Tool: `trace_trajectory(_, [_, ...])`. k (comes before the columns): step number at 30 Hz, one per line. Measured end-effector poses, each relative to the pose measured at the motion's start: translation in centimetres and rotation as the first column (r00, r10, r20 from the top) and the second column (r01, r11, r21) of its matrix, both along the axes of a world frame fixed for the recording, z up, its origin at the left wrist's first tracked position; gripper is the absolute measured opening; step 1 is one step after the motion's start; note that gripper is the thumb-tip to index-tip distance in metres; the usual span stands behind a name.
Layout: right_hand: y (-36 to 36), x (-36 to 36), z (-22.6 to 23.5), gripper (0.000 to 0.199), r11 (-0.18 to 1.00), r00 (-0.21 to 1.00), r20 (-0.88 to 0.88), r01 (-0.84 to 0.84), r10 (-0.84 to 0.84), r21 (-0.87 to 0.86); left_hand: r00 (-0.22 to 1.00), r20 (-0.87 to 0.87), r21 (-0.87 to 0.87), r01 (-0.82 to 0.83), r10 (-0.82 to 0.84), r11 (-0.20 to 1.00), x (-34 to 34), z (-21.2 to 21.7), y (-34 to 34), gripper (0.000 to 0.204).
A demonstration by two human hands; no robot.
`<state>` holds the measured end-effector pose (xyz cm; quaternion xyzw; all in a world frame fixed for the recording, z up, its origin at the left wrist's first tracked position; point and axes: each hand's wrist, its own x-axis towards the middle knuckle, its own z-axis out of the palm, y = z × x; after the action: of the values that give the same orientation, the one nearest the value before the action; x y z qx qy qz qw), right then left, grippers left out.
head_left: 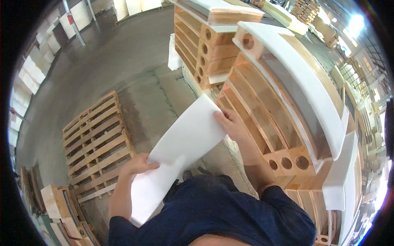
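Between both hands I hold a long white foam sheet [184,129] in front of my body, slanting from lower left to upper right. My left hand [141,164] grips its left edge, thumb on top. My right hand [230,122] pinches the far right end, thumb on the upper face; the fingers beneath are hidden. To the right of that hand stands a stack of wooden frames [262,102] with round holes in the end boards. A white foam strip [303,65] covers the top of the stack.
A wooden pallet [98,139] lies on the concrete floor [123,53] to the left. Another frame stack [205,49] stands ahead, topped with white padding. More wooden pieces [67,213] are at the lower left. White foam [340,176] hangs over a frame at the right.
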<state>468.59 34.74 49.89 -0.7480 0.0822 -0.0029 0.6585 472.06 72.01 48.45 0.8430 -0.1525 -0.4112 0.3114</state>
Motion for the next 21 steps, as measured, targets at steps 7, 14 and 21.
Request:
trace_trajectory(7, [-2.7, 6.9, -1.7, 0.03, 0.979, 0.93, 0.311, 0.204, -0.198, 0.014, 0.934, 0.344, -0.014, 0.107, -0.096, 0.994, 13.3, 3.2, -3.6, 0.043])
trace_trajectory(14, [-6.9, 12.5, -1.9, 0.029, 0.83, 0.69, 0.513, 0.552, -0.511, 0.085, 0.774, 0.561, 0.182, 0.23, -0.294, 0.956, 26.1, 11.5, -13.0, 0.035])
trace_trajectory(21, [-10.7, 16.2, -0.1, 0.032, 0.561, 0.509, 0.442, 0.827, -0.738, -0.016, 0.607, 0.644, 0.177, 0.473, -0.465, 0.863, 36.8, 16.1, -24.6, 0.031])
